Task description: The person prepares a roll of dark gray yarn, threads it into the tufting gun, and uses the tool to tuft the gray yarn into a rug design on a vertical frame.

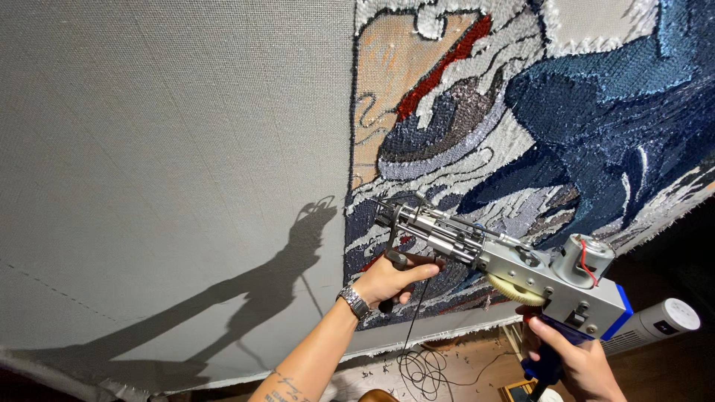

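You've got the tufting gun [506, 264] up against the grey backing cloth [171, 149], and everything else sits around that gun. It's a metal-bodied thing, tilted so the needle end points up and left and the motor end sits low and right.

Your left hand [387, 279] is under the front half of the gun, fingers curled tight round the black front handle [395, 262] that hangs down from the barrel. Closed fist, nothing else in it. There's a metal watch [354, 301] on that wrist, just below and left of the handle.

Your right hand [577, 357] is below the rear of the gun, wrapped round the blue grip [547, 357]. Fingers are shut on it; can't tell from here whether one is on the trigger.

On the gun itself: a cream gear wheel [506, 290] on the underside of the grey housing, a silver motor [585, 257] with a red wire on top at the back, and a blue end plate [618, 316] behind that. A thin black cable [417, 327] drops from the gun and coils on the floor below.

The needle tip [383, 212] touches the edge of the tufted rug design [566, 119], which spreads above and right of the gun in dark blue, grey, white and red yarn. Left of the gun the cloth is bare, and the gun's shadow [298, 253] falls across it. A white cylinder [659, 324] lies just right of the gun's rear end.
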